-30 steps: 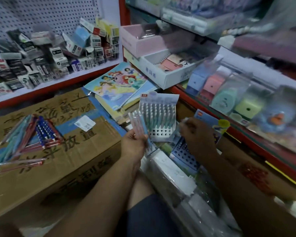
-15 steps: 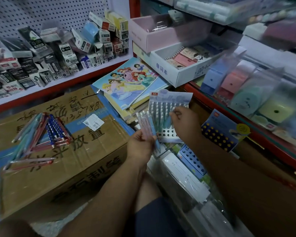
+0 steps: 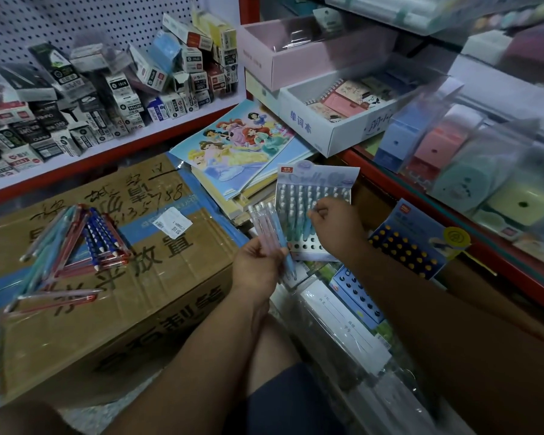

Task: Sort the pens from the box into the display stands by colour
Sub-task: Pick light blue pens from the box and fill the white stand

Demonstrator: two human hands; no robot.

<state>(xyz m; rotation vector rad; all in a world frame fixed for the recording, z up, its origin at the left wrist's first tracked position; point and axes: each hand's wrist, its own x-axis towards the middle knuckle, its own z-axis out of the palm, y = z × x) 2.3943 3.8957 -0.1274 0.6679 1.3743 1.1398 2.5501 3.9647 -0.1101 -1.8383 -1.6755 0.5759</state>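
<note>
left hand: my fingers curl round a bunch of pink and blue pens | right hand: my fingers pinch a blue pen at the display stand | loose pens on cardboard box

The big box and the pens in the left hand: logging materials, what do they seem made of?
Box: likely matte brown cardboard, given folded edges and printed characters. Pens in the left hand: probably plastic, with translucent pink and blue barrels.
</note>
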